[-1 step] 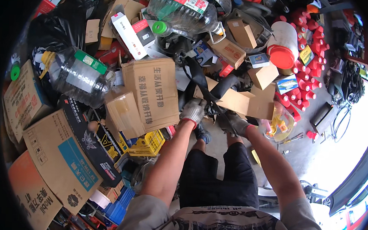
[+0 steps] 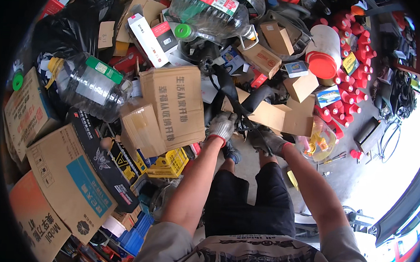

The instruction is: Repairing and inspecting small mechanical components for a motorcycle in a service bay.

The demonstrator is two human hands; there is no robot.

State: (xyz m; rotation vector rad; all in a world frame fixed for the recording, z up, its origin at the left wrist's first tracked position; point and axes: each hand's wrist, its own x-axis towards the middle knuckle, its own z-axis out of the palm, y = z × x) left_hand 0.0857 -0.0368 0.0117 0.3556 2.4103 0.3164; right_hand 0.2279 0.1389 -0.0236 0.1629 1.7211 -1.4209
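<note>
Both my hands wear grey-white work gloves with red cuffs. They are close together over a tangle of black rubber-like strips (image 2: 228, 87) and thick tube-like pieces (image 2: 256, 99). My left hand (image 2: 222, 126) is closed on the lower part of this black tangle, just right of a brown cardboard box (image 2: 177, 105). Curled over thin black strands below an opened cardboard box (image 2: 268, 116) is my right hand (image 2: 266, 141). The fingertips of both hands are partly hidden, and the exact kind of black piece cannot be made out.
A heap of boxes and clear plastic jugs (image 2: 91, 89) rises ahead and to the left. At the right, many red bottles (image 2: 349, 98) stand beside a white bucket with a red lid (image 2: 322, 61). Grey floor (image 2: 340, 176) runs right toward a bright opening with a dark car (image 2: 406, 198).
</note>
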